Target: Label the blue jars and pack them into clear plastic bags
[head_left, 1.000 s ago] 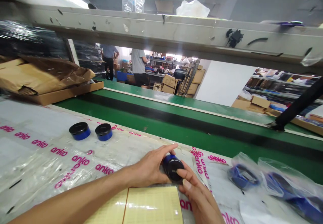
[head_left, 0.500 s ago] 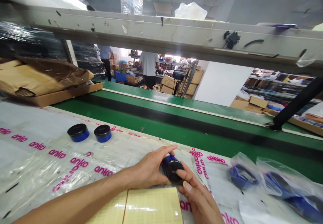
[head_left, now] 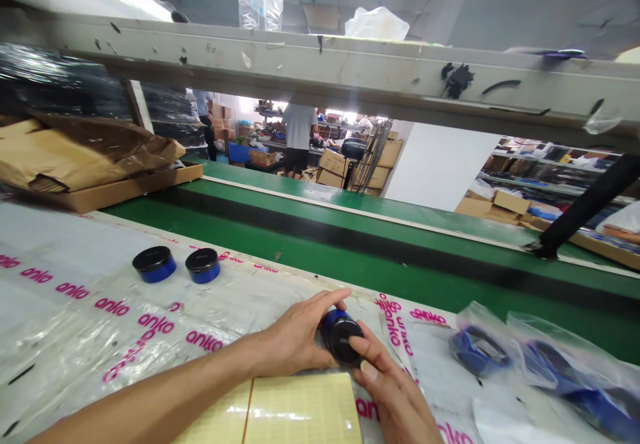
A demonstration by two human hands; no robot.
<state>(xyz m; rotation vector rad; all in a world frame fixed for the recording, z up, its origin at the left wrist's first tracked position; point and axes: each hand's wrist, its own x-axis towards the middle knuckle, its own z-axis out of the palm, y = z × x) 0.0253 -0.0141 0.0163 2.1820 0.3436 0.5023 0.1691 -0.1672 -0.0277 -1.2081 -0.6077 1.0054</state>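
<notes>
Head view. Work in hand: no change of grip is evident between frames. The left hand (head_left: 293,344) curves around the squat round blue container with a glossy black top (head_left: 341,342); the right hand (head_left: 393,384) has its fingertips on the same container at the rim of the black top. The hands are apart from each other, both clamped on the container, which is tilted just beyond the glossy pale-yellow rectangular sheet (head_left: 305,411). This indicates that handling remains at the same step.

Difference from the earliest frame: the background person in a grey shirt (head_left: 299,127) stands further right. The two matching blue-and-black containers (head_left: 155,267) appear slightly further left, consistent with a small camera shift.
</notes>
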